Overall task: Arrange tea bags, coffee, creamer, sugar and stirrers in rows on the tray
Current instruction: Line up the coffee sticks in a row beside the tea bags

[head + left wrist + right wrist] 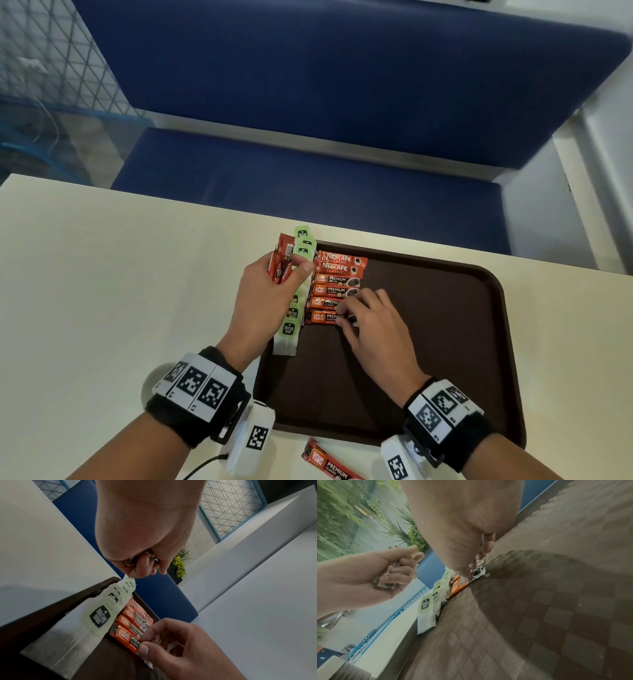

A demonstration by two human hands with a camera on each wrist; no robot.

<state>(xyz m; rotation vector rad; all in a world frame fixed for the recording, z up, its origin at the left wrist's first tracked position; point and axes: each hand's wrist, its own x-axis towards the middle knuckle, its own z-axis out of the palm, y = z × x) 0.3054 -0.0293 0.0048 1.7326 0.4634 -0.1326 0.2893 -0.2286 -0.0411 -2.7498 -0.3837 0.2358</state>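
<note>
A brown tray (445, 342) lies on the cream table. Along its left rim runs a row of green-tagged tea bags (289, 329), overlapping each other. Beside them, several orange-red coffee sachets (337, 274) lie in a column. My right hand (349, 317) pinches the right end of the nearest coffee sachet (126, 635), which lies on the tray. My left hand (291, 274) hovers above the tea bags and grips a bundle of small red sachets (281, 267). The wrist views show both hands' fingers curled round their sachets.
One loose coffee sachet (329, 462) lies on the table in front of the tray's near rim. The tray's middle and right part are bare. A blue bench (308, 171) stands beyond the table's far edge.
</note>
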